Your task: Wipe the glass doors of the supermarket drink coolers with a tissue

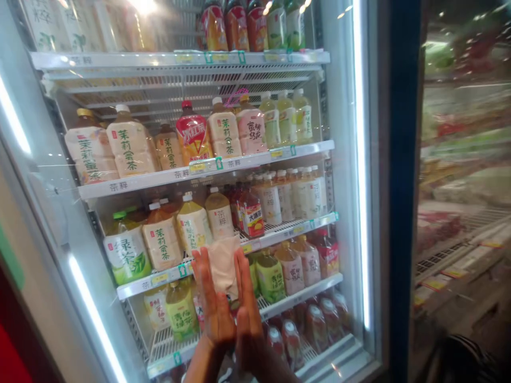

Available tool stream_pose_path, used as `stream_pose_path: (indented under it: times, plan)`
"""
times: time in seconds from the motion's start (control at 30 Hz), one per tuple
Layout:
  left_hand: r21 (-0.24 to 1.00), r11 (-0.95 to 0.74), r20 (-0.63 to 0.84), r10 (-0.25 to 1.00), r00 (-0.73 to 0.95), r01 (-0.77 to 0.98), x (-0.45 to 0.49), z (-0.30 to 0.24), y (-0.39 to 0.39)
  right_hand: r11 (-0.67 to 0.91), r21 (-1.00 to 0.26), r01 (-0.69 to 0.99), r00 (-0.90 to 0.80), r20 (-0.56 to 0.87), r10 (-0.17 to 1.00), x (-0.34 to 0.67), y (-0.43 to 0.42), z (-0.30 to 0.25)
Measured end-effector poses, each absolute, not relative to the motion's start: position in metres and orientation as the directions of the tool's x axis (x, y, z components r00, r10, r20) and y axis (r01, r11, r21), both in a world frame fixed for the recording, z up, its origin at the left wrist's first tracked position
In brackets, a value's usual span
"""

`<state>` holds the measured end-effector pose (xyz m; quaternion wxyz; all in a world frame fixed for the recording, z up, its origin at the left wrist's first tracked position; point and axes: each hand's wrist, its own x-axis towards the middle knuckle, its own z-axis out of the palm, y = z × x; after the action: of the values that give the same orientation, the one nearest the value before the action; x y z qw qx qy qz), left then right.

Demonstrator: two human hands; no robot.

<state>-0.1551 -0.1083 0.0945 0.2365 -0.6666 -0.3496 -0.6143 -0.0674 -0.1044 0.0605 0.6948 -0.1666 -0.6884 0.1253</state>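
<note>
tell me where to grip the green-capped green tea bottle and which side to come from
Probably by the shoulder just below the green cap, coming from the front: the green tea bottle stands upright near the shelf's front edge, narrows toward its neck, and has a jasmine tea bottle close on its right.

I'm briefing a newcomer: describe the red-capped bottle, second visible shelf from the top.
Find the lit drinks cooler, then its second visible shelf down. Near the middle stands the red-capped bottle, the only one there with a bright red label.
</note>
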Motion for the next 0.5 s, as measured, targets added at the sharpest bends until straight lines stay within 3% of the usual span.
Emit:
stream_pose_path:
  times: [0.1, 0.17, 0.2, 0.27, 0.37, 0.43, 0.5]
  plan:
    - [0.276, -0.762, 0.947, 0.320, -0.029, 0.586, -0.139, 0.109, -0.115, 0.933, -0.328, 0.149, 0.071, 0.944, 0.321, -0.057, -0.076, 0.097]
    - [0.271, -0.769, 0.931, 0.363, 0.046, 0.579, -0.144, 0.123, -0.131, 0.910, -0.251, 0.330, 0.057, 0.968, 0.246, -0.047, -0.051, 0.126]
    - [0.203, -0.759, 0.929, 0.350, 0.124, 0.618, -0.150, 0.134, -0.139, 0.873, -0.232, 0.429, 0.050, 0.971, 0.233, -0.042, -0.038, 0.141]
    - [-0.064, -0.673, 0.891, 0.293, 0.345, 0.737, -0.166, 0.167, -0.155, 0.780, -0.195, 0.595, 0.052, 0.978, 0.204, -0.030, -0.017, 0.170]
    - [-0.440, -0.390, 0.764, 0.310, 0.565, 0.809, -0.187, 0.237, -0.167, 0.673, -0.164, 0.721, 0.091, 0.986, 0.143, -0.012, 0.005, 0.205]
    - [-0.576, -0.230, 0.699, 0.359, 0.618, 0.785, -0.196, 0.284, -0.165, 0.660, -0.099, 0.745, 0.036, 0.993, 0.109, -0.002, 0.014, 0.221]
    - [-0.659, -0.134, 0.655, 0.383, 0.652, 0.740, -0.202, 0.324, -0.158, 0.679, 0.044, 0.733, -0.123, 0.990, 0.069, 0.009, 0.023, 0.239]
